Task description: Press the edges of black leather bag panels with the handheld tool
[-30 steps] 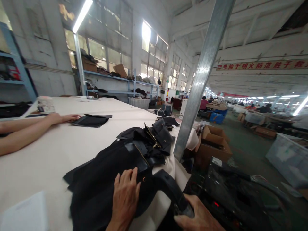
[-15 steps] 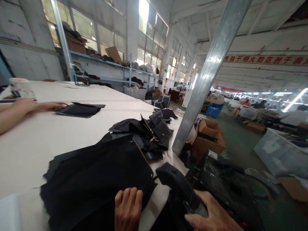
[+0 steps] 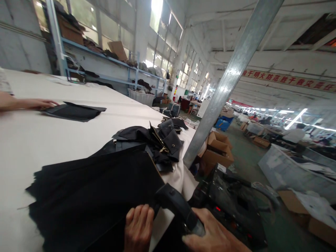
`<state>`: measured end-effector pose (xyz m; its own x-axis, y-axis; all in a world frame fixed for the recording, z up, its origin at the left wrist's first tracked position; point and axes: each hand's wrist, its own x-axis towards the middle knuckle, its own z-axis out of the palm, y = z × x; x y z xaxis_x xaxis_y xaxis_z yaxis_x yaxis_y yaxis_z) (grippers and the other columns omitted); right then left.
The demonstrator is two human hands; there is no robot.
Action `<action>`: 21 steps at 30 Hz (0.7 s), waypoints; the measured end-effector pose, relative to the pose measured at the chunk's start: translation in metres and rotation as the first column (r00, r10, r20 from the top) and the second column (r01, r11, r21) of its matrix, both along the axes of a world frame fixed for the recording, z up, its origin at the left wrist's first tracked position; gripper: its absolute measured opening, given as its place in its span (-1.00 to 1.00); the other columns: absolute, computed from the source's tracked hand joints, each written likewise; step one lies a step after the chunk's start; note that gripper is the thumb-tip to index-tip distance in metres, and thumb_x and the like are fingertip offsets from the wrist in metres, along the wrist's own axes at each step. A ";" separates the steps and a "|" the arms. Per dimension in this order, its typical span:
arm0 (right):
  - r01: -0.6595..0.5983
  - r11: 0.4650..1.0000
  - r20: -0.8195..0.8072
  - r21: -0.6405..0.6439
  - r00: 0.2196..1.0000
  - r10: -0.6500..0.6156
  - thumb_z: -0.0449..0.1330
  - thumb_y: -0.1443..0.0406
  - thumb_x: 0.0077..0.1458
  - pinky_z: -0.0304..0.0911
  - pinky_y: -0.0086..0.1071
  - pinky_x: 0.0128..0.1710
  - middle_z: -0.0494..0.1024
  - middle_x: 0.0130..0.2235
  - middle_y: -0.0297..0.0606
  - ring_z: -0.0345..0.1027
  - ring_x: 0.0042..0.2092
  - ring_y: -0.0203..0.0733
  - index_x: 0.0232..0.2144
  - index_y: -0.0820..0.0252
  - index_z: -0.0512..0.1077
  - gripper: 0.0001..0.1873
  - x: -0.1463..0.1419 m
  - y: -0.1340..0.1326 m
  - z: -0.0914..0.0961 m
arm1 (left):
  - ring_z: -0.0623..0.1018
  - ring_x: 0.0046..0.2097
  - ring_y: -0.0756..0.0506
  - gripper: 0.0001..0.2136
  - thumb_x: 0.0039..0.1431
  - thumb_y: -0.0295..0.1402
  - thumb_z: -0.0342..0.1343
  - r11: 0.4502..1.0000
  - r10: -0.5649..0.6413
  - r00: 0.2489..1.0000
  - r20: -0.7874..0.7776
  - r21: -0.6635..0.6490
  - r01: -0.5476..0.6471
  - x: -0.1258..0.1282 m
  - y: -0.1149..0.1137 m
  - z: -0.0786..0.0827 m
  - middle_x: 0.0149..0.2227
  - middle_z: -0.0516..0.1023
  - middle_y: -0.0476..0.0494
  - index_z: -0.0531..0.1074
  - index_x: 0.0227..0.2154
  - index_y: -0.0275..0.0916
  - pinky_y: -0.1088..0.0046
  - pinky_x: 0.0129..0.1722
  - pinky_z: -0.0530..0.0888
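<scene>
My left hand (image 3: 139, 227) grips the near edge of a large black fabric piece (image 3: 86, 189), its fingers curled over the cloth. The fabric has frayed edges and lies spread on the pale-covered table. My right hand (image 3: 210, 231) is wrapped around a black handheld tool (image 3: 173, 203) with a curved, blunt head; its exact kind is unclear. The head of the tool meets the right edge of the fabric, close to my left fingers. Just beyond lies a heap of black bag parts (image 3: 149, 140) with metal fittings.
Across the pale table (image 3: 78, 140), another person's hand (image 3: 39, 103) touches a flat black piece (image 3: 76, 111). A slanted metal post (image 3: 228, 84) stands at the table's right edge. Below right are a black machine (image 3: 231, 206), cardboard boxes (image 3: 217, 150) and a grey bin (image 3: 288, 171).
My right hand has brought the tool leftward, from beside the fabric to its right edge. My left hand keeps its grip. The view has turned slightly right.
</scene>
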<state>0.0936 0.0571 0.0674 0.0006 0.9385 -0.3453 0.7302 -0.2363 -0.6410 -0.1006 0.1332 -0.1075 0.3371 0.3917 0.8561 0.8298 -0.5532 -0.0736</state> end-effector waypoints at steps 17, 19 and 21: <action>0.069 0.996 0.016 0.055 0.997 -0.070 0.25 0.19 -0.09 0.28 -0.47 -0.32 0.52 -0.21 -0.26 0.42 -0.26 -0.14 -0.05 0.21 0.42 -0.50 0.023 -0.004 -0.005 | 0.47 -0.21 -0.19 -0.86 0.14 -0.62 -0.02 1.000 -0.002 1.000 0.020 -0.006 0.003 -0.001 0.003 -0.002 -0.34 0.51 -0.25 0.40 -0.30 -0.38 0.18 -0.14 0.34; 0.042 0.997 0.001 0.066 0.999 -0.042 0.23 0.20 -0.07 0.26 -0.49 -0.38 0.52 -0.26 -0.28 0.39 -0.35 -0.21 -0.14 0.23 0.45 -0.60 0.025 0.004 -0.016 | 0.48 -0.23 -0.17 -0.85 0.17 -0.60 -0.06 1.000 0.010 0.997 0.082 0.003 -0.010 0.002 0.004 -0.002 -0.35 0.52 -0.22 0.40 -0.31 -0.35 0.20 -0.15 0.35; 0.038 0.995 -0.020 0.088 0.999 -0.037 0.19 0.18 -0.02 0.25 -0.47 -0.39 0.52 -0.31 -0.28 0.38 -0.38 -0.22 -0.21 0.26 0.47 -0.65 0.032 0.010 -0.022 | 0.48 -0.26 -0.15 -0.82 0.19 -0.60 -0.10 0.999 0.022 0.985 0.168 0.032 -0.028 0.005 0.005 -0.002 -0.38 0.52 -0.18 0.39 -0.35 -0.33 0.22 -0.16 0.35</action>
